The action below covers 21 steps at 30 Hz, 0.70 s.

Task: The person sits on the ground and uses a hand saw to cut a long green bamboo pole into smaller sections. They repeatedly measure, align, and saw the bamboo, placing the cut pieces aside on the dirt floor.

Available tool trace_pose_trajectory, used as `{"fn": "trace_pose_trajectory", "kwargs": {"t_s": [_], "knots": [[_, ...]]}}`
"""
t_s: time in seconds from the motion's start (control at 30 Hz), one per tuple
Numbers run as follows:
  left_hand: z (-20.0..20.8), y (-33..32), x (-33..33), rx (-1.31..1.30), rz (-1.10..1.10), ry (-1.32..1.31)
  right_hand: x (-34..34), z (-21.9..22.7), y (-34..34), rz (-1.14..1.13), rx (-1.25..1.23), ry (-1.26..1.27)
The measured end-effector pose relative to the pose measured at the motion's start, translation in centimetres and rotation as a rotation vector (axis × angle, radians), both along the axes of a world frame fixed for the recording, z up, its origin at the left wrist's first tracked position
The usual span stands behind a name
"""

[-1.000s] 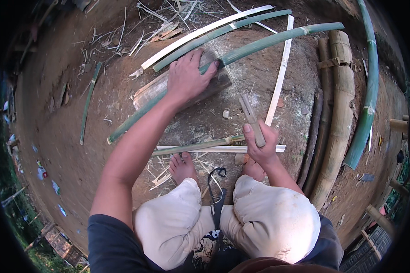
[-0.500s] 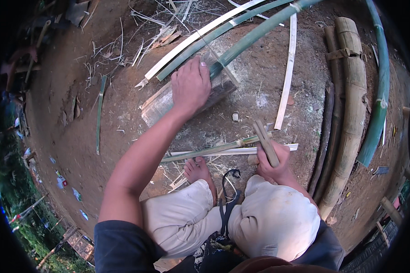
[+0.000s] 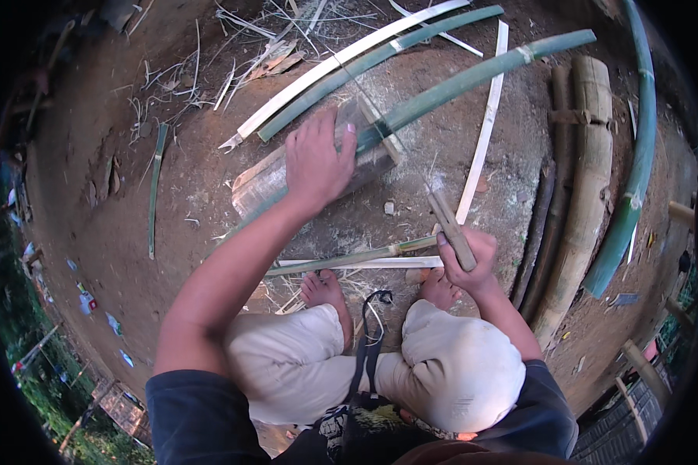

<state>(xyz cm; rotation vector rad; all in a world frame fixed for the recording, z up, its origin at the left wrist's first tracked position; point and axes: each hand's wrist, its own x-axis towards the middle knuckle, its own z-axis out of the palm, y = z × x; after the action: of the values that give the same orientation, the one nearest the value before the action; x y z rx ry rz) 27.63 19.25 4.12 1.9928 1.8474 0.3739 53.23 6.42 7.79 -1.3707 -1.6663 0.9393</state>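
My left hand (image 3: 318, 159) presses down on a green bamboo pole (image 3: 457, 84), its fingers bent over the pole and thumb alongside. The pole lies across a weathered wooden block (image 3: 260, 182) and sticks out to the far right. My right hand (image 3: 473, 252) is closed around the wooden handle (image 3: 451, 230) of a saw. Its thin blade, seen nearly edge-on, crosses the pole at the block's right end, just right of my left thumb. How deep the blade sits in the bamboo cannot be seen.
Split bamboo strips (image 3: 310, 94) lie beyond the block, near scattered shavings (image 3: 260, 58). A pale strip (image 3: 485, 124) lies right of it. Thick brown bamboo (image 3: 585, 182) and a green pole (image 3: 634, 198) line the right side. More strips (image 3: 364, 257) lie by my bare feet.
My right hand has pushed the saw handle forward, closer to the block. My left hand stays on the pole. The view has shifted slightly, and my right foot now shows.
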Motion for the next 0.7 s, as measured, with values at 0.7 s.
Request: {"fn": "trace_pose_trajectory", "kwargs": {"t_s": [0.7], "knots": [[1.2, 1.8, 0.3, -0.059, -0.139, 0.176, -1.1, 6.7, 4.4, -0.036, -0.457, -0.027]]}}
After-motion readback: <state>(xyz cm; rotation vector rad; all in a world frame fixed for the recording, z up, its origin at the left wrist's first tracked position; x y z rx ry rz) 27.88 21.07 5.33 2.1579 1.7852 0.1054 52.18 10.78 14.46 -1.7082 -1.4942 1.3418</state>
